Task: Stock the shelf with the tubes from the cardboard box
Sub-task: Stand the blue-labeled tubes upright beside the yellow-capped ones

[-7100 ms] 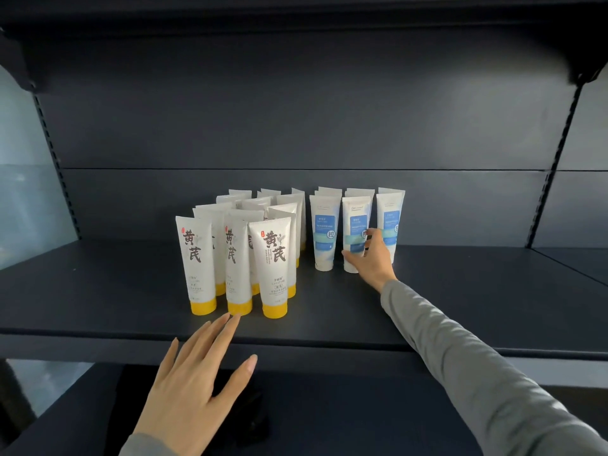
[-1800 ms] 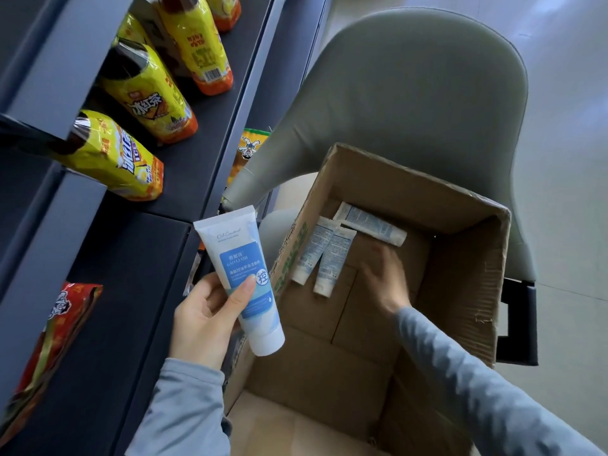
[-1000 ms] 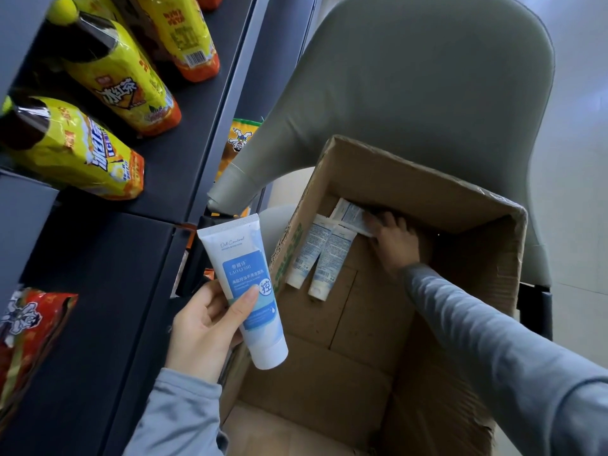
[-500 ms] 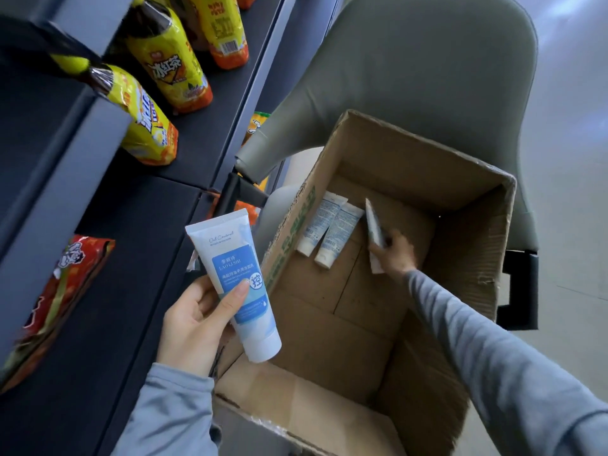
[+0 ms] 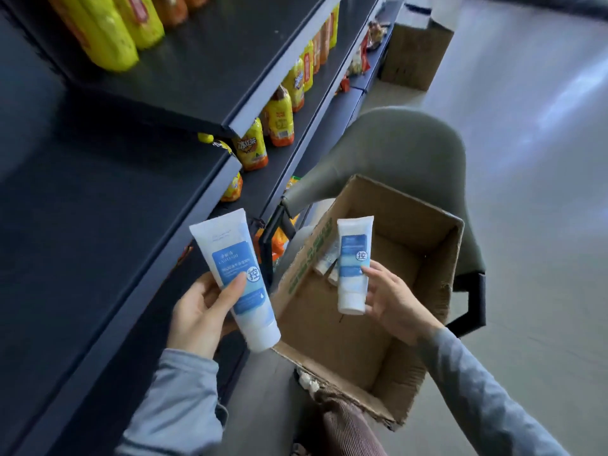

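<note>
The right hand (image 5: 391, 301) now grips a white-and-blue plastic tube (image 5: 353, 268), lifted above the brown cardboard box (image 5: 437, 268), upright, cap down. The left hand (image 5: 197, 314) grips a larger tube (image 5: 237, 278), its cap tilted toward the box's near corner.

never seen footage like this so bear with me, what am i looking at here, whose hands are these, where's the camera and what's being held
There is no machine here: a person wears one wide-angle camera on the head, looking down at their own bare hands. The left hand grips a white and blue tube, and the right hand holds a second tube like it above an open cardboard box. More tubes lie inside it, partly hidden. The box seems to rest on a grey chair. On the left are dark shelves; some carry yellow drink bottles.
</note>
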Demonstrator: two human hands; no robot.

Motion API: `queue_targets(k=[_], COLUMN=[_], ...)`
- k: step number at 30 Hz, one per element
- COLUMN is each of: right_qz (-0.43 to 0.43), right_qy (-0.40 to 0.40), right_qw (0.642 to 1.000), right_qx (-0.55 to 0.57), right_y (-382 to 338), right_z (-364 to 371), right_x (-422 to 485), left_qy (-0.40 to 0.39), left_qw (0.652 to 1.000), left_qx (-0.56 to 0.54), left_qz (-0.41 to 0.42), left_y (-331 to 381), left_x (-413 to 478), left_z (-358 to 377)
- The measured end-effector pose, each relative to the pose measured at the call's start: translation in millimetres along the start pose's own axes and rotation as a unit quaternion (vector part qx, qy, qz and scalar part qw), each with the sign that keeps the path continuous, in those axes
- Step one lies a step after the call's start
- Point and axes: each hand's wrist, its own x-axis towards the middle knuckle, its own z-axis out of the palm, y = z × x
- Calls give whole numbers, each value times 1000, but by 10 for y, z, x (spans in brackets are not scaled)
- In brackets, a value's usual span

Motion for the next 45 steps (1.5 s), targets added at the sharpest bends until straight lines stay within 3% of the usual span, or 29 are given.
queue_targets(k=[8, 16, 21, 28, 36, 45], right_qz=[-75, -178, -211, -194, -135, -118], right_qy=[-167, -280, -342, -370, -456, -505], right_qw=[980, 926, 897, 892, 862, 838], right_qx=[-72, -178, -184, -171, -177, -169], right_y=[-642, -1099, -1181, -1091, -907, -908], right_z=[1235, 2429, 3083, 3736, 4369, 5029], right_x=[-933, -1604, -1940, -2193, -2324, -2220], left_qy=[43, 85, 137, 250, 376, 466], left_qw=[981, 941, 904, 856, 808, 756], left_qx=[34, 19, 33, 31, 28, 39], left_qz=[184, 327, 404, 452, 452, 458], left_y=[1032, 1884, 2304, 2570, 2577, 2677], left_x=[-767, -1637, -2177, -2831, -3471, -3759], left_z=[-466, -980, -1329, -1886, -2367, -2461])
